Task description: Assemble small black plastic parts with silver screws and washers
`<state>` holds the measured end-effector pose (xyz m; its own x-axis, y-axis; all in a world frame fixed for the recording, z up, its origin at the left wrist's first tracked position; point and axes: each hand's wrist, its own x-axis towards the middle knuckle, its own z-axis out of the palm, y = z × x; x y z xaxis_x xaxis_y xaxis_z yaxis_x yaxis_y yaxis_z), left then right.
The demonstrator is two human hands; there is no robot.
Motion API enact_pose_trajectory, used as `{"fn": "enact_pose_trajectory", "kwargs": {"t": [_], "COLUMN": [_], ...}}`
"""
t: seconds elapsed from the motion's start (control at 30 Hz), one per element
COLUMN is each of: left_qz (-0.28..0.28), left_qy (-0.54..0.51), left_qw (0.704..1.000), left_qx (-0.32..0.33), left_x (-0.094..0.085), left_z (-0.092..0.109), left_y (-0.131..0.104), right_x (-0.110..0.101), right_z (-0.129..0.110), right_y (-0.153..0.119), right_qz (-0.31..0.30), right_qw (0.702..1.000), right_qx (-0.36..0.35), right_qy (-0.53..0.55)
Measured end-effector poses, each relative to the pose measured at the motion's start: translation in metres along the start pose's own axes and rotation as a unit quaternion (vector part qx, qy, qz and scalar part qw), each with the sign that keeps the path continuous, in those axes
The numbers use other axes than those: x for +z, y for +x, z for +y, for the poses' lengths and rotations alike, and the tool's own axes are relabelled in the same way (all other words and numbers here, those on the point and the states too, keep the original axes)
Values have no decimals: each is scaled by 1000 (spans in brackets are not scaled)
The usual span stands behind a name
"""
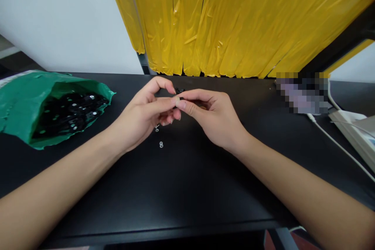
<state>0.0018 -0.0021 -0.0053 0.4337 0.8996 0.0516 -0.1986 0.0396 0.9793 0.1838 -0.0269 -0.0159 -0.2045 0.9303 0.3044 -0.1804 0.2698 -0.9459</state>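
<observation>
Over the far middle of the black table [187,187], my hands meet fingertip to fingertip. My left hand [143,107] is closed in a pinch, its index finger raised and bent. My right hand [218,117] pinches from the other side with thumb and index finger. Between them is a small black part [179,91], mostly covered by the fingers, so its kind does not show. Small silvery rings [161,144] lie on the table below my left hand, with another small ring [157,129] close under its fingers.
On the left an open green bag [17,101] lies with many black pieces [73,113] carrying shiny metal spots. At the right are a blurred-out object [304,95], a white cable [340,148] and a white box-like item [351,125]. Yellow plastic sheeting [228,23] hangs behind the table.
</observation>
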Motion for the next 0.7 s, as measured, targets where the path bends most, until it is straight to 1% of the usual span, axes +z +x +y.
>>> {"fn": "enact_pose_trajectory", "kwargs": {"t": [0.1,0.17,0.27,0.33,0.43,0.53,0.6,0.63,0.7], "left_qz": [19,33,45,41,20,-7,-14,-10,10], "left_qy": [90,126,169,182,186,229,286,321,400], "left_qw": [993,985,972,969,972,965,949,936,899], "left_qx": [79,113,156,161,141,131,136,145,178], "left_x": [3,7,10,10,7,3,2,1,1], "left_z": [-3,-4,-5,-6,-6,-7,-6,-6,-5], "left_y": [-2,-3,-4,-4,-5,-7,-9,-9,-10], "right_x": [2,3,5,5,2,-2,-5,-5,-6], "right_z": [-2,-3,-2,0,3,6,6,6,7], "right_y": [1,1,0,0,-1,-1,-1,-1,0], "right_qz": [7,18,28,32,37,45,50,51,56], "right_qw": [1000,999,997,994,990,986,983,982,981], "right_qx": [1,12,50,79,110,138,156,163,169], "right_qy": [21,34,51,65,77,78,80,80,80]}}
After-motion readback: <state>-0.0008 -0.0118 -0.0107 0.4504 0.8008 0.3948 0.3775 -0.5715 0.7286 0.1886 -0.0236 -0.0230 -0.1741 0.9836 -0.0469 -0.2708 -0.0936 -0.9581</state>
